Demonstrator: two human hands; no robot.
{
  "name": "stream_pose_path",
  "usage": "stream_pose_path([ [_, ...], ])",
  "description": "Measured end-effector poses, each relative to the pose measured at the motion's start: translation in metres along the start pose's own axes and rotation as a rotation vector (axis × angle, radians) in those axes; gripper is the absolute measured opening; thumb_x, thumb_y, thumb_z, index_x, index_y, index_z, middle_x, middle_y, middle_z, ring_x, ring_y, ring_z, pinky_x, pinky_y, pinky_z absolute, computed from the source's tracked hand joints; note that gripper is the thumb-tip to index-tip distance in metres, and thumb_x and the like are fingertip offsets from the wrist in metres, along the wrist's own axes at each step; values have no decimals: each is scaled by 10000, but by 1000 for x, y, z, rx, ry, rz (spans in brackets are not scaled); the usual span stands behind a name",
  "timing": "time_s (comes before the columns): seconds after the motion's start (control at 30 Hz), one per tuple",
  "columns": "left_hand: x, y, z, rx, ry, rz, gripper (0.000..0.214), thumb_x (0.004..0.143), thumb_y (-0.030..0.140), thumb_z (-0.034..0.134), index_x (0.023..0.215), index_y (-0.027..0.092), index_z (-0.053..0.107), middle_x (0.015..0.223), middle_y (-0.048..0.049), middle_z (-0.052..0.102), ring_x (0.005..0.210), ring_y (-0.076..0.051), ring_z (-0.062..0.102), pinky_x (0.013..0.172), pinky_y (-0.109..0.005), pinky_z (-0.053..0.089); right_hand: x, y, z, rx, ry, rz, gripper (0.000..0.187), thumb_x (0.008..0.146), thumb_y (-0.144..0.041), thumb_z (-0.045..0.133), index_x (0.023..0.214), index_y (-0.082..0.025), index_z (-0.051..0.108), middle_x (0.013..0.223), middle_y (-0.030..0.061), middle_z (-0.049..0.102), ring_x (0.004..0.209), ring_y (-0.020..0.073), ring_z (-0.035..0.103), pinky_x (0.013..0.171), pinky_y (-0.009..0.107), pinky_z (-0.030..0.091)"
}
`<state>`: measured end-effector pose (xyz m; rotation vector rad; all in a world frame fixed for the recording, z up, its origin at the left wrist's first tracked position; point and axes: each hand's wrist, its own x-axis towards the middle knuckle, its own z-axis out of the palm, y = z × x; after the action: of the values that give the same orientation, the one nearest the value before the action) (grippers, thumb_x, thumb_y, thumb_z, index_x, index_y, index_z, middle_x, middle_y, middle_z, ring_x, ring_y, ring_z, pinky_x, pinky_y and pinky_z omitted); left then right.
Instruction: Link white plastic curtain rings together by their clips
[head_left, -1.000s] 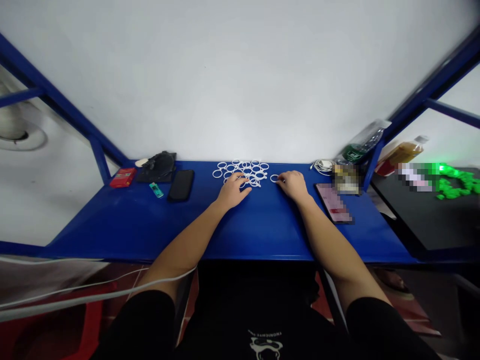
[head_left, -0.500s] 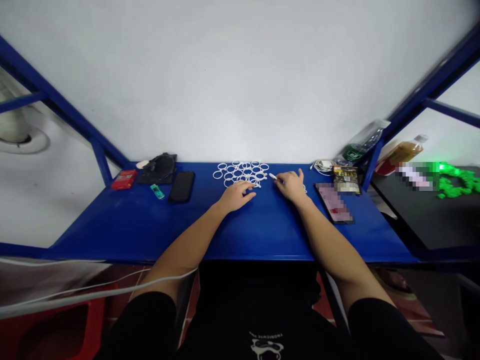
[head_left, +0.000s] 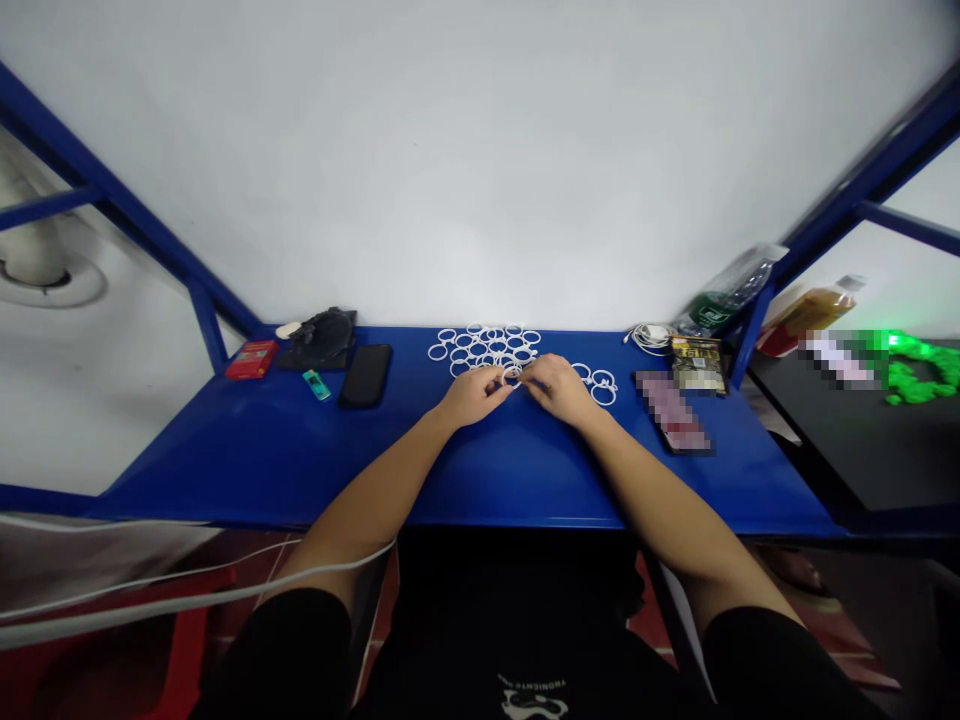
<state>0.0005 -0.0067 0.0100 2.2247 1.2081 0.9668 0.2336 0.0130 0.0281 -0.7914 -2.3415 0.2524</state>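
Observation:
Several white plastic rings [head_left: 484,345] lie in a cluster at the back of the blue table [head_left: 262,450]. My left hand [head_left: 472,393] and my right hand [head_left: 557,386] meet just in front of the cluster, fingers pinched together on one white ring [head_left: 512,375] between them. A few more white rings [head_left: 598,383] lie joined in a short row just right of my right hand.
At the left back sit a red box [head_left: 251,359], a black pouch [head_left: 321,335], a green lighter [head_left: 316,384] and a black phone [head_left: 365,375]. On the right lie another phone [head_left: 673,411], a small packet [head_left: 699,364], a white cable [head_left: 646,335] and bottles [head_left: 731,288].
My right hand moved left from the right side to meet my left hand; a short row of rings now shows where it was. My left hand drew back slightly from the cluster.

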Motion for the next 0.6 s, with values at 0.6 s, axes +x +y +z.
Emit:
stream_pose_path([
  [0.6,1,4,-2,27,-79,9,372,1071,441,497,926,205,746,818,-18,733,749,-161,659,738,-282,487,-3,-2,8,156,21,127,233,991,-384,624,1058,-200,750,914,73,776,819,215,709,790,334,518],
])
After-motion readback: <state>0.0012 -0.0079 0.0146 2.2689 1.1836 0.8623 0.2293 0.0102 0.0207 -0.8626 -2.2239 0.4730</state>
